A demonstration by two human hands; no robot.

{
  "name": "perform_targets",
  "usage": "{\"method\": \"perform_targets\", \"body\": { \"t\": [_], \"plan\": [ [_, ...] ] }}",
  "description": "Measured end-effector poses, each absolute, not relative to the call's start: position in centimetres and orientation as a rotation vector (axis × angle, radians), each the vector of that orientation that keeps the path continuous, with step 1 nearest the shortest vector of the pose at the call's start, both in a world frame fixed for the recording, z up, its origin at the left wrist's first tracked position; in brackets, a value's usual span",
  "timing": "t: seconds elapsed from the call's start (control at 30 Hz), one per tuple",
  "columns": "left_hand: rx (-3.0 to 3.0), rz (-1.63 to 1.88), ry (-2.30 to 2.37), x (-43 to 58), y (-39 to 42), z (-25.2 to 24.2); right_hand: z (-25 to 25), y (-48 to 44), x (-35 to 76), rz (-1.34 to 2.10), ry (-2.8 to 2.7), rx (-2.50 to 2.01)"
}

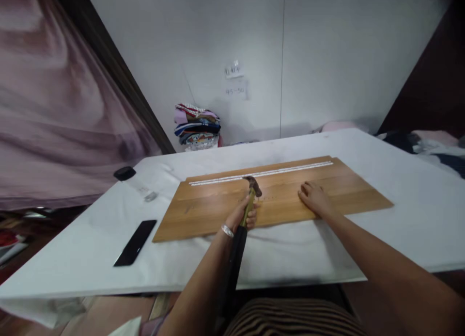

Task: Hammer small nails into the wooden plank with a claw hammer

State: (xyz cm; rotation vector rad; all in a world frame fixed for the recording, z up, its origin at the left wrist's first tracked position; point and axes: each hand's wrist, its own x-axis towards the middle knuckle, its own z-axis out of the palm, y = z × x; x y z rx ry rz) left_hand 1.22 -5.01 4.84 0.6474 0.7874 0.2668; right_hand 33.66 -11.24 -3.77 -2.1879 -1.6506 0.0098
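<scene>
My left hand [240, 216] is wrapped around a claw hammer [247, 207] with a yellow and black handle. The hammer's dark metal head [253, 184] is over the middle of a brown wooden board [210, 207]. Just right of the head, a short row of small marks or nails [269, 198] runs along the board; they are too small to tell apart. My right hand [314, 198] rests on the board to the right, fingers loosely bent and slightly apart, with nothing visible in them. Two thin white strips [261, 174] lie lengthwise near the board's far edge.
The board lies on a white-covered table [392, 176]. To the left are a black phone [135, 243], a dark object [124, 173] and a small clear packet [150, 196]. Folded clothes [198, 125] are stacked by the wall, and a pink curtain [61, 93] hangs at left.
</scene>
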Motion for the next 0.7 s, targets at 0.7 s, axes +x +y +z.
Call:
{"method": "perform_targets", "body": {
  "t": [0.7],
  "plan": [
    [0.839, 0.619, 1.013, 1.8, -7.7, 7.6, 1.8, -12.8, 27.9, 0.669, -1.032, -1.682]
  ]
}}
